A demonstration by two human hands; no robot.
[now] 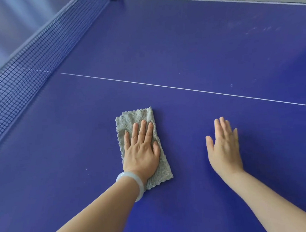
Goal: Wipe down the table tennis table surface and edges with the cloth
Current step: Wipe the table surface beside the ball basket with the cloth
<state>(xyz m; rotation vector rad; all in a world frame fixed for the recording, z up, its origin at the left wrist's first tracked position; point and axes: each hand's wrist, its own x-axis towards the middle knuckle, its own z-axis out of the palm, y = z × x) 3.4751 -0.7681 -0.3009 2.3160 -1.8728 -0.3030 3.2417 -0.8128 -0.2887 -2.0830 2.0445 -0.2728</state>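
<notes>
Grey, fluffy and oblong, the microfibre cloth (136,116) lies flat on the blue table tennis table (180,50), just toward 6 o'clock from the middle of the view, on the near side of the thin white centre line (183,89). Its long axis runs roughly from 11 o'clock to 5 o'clock, with the far short edge pointing toward the line.

The left hand (142,149), with a pale bangle (133,182) at the wrist, presses down on the cloth with straight, slightly spread fingers. Nothing is curled round the fabric, so it is pinned rather than gripped. The right hand (224,147), at 4 o'clock, is flat with empty fingers. Whether it bears on the table or hovers just above it cannot be told.

This looks like surface wiping near the dark mesh net (27,61), which runs off toward 10 o'clock. The next stroke probably calls for steady downward pressure, so the cloth slides rather than bunches. Faint smudges (258,28) at 2 o'clock and the table edges appear to remain.
</notes>
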